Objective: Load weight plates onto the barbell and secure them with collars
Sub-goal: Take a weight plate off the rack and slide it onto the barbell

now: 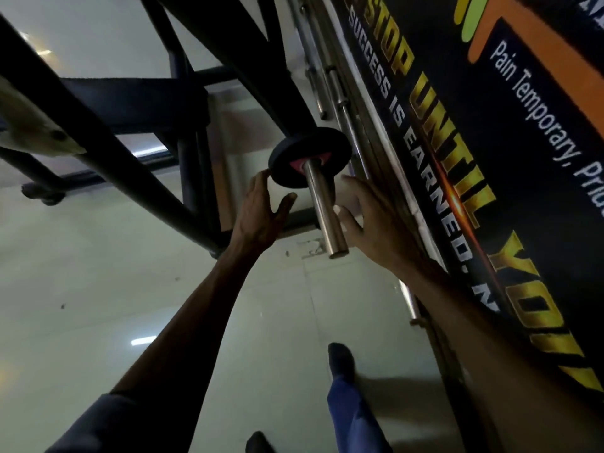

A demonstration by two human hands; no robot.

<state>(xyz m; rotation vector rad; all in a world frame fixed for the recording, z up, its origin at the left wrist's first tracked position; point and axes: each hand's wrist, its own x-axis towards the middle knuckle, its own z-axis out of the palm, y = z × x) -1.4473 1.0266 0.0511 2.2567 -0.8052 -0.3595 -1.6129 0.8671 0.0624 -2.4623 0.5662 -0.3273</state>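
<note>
Near the middle of the frame a small black plate (307,158) with a pink mark is sitting on the steel bar (323,210), whose bare sleeve is running down toward the lower centre. The left hand (261,214) is reaching up just left of the sleeve, its grip released, fingers spread, with the fingertips touching or almost touching the plate's lower left rim. The right hand (376,220) is hovering just right of the sleeve, also released, fingers straight and grasping nothing. A black rack (137,178) is filling the upper left. A dark banner (490,158) with yellow and white lettering is running down the right side. Pale floor tiles (98,289) are lying below, with a blue trouser leg (353,413) at the bottom.
</note>
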